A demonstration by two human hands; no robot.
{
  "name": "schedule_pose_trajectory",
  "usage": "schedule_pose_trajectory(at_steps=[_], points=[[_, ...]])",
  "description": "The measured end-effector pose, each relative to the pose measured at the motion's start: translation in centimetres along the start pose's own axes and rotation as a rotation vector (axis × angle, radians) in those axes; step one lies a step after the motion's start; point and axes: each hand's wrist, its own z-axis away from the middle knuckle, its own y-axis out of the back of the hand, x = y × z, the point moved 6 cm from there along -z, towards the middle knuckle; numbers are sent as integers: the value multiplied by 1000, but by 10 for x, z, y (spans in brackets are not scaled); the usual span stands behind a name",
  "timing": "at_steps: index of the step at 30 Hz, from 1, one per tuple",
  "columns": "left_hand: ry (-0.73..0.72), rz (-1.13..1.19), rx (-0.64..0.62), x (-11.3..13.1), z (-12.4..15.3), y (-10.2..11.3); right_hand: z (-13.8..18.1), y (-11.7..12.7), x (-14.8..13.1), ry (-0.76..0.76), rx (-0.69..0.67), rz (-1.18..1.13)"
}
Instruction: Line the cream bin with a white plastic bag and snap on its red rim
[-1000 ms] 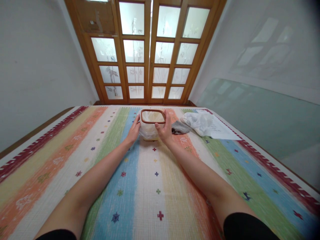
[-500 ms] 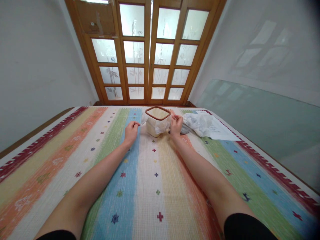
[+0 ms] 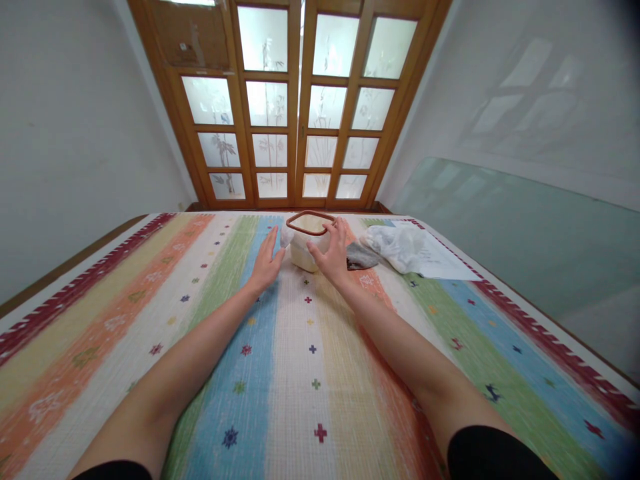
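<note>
A small translucent tub with a brown rim, lined with thin clear plastic, stands tilted at the far end of the striped mat. My right hand is against its right side, fingers spread around the wall. To the tub's left, my left hand is held flat with fingers stretched out, close to the tub; I cannot tell whether it touches the plastic.
A crumpled clear plastic bag lies on a white sheet of paper to the right of the tub, with a small dark grey item between. Wooden glazed doors stand behind. A glass panel leans at the right wall.
Both hands went from pinching the plastic liner's edges to open fingers. The right hand moved onto the tub's side and the left hand opened flat beside it. The tub shifted slightly left.
</note>
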Motion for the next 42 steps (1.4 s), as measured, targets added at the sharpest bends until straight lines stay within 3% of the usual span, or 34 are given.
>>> schedule_pose_trajectory(at_steps=[5,9,13,17,22,26,31,37,42], points=[[-91,-11,8,15,2,0,1,2,6,-12,34,-74],[-70,16,207,18,3,16,1,-2,6,-3,-45,-214],[32,75,338,3,1,31,0,-6,13,-112,-72,-370],[132,219,277,-10,-3,25,-1,-8,16,-181,-98,-423],[122,275,143,-8,-2,7,-1,-13,11,-163,-142,-484],[109,226,137,-8,-1,6,-1,-16,10,-139,-156,-434],[139,204,156,-12,0,9,-6,-13,16,-279,-112,-416],[108,186,194,-4,3,10,-7,18,-39,-98,122,-248],[96,200,156,5,8,8,2,18,-75,-30,74,-207]])
